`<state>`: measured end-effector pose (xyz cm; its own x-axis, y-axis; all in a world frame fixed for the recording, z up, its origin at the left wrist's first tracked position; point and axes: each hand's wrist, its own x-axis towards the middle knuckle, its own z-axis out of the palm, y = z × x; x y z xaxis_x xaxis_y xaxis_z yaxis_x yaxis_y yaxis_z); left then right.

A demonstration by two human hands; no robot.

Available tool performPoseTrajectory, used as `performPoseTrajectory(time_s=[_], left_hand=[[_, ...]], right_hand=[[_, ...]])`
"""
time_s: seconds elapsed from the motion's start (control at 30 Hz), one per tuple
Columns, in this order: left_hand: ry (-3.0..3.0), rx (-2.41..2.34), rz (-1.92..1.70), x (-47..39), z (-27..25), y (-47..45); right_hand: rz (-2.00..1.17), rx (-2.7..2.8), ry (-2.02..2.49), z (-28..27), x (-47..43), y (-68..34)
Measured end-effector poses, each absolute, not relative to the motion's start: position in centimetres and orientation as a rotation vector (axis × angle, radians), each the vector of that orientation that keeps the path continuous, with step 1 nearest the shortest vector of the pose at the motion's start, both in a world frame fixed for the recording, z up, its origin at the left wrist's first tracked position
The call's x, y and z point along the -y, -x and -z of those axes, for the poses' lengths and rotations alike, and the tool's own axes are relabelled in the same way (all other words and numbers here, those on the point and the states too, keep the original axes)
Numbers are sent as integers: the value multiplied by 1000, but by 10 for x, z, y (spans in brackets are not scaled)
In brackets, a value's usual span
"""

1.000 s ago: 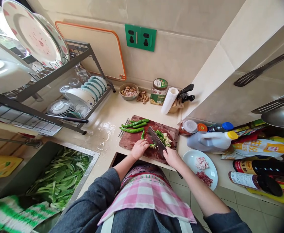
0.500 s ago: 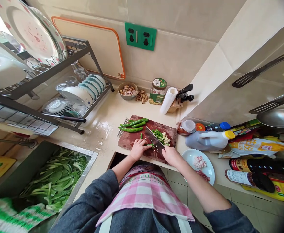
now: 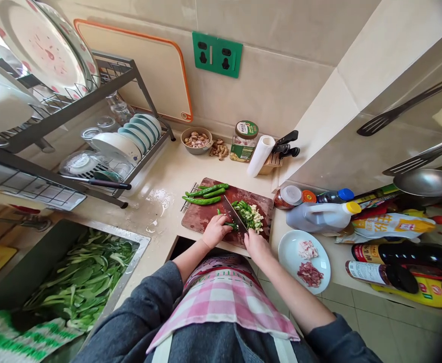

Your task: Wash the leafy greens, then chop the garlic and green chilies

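Note:
On the reddish-brown cutting board (image 3: 198, 217), my right hand (image 3: 256, 245) is closed round the handle of a knife (image 3: 236, 214), its blade slanting up and left across the board. My left hand (image 3: 216, 230) presses down a piece of green chili (image 3: 230, 225) just left of the blade, fingers bent together. Chopped green chili (image 3: 244, 210) lies right of the blade, beside a heap of chopped garlic (image 3: 256, 221). Several whole green chilies (image 3: 205, 192) rest at the board's upper left.
A plate (image 3: 287, 252) with two heaps of sliced meat stands right of the board. Bottles, including a plastic jug (image 3: 317, 218), line the right side. Leafy greens (image 3: 84, 272) fill the sink at left. Behind are a bowl of garlic (image 3: 197, 141), a knife block (image 3: 271, 164) and a dish rack (image 3: 145, 96).
My right hand and the knife have shifted slightly left, toward my left hand. My right forearm has drawn in, and more of the meat on the plate shows.

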<state>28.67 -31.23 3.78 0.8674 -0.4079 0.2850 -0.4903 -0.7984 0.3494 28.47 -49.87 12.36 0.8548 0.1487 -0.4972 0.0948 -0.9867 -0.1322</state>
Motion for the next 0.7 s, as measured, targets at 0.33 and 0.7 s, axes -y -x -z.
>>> performPoseTrajectory(time_s=[0.33,0.7], left_hand=[[-2542,767,-174,289,-38,-300],[-2443,676,-257,301,-27,-297]], right_hand=[[-827,198,2894,-129,499,-289],[-793,234,2899,-128,501,-293]])
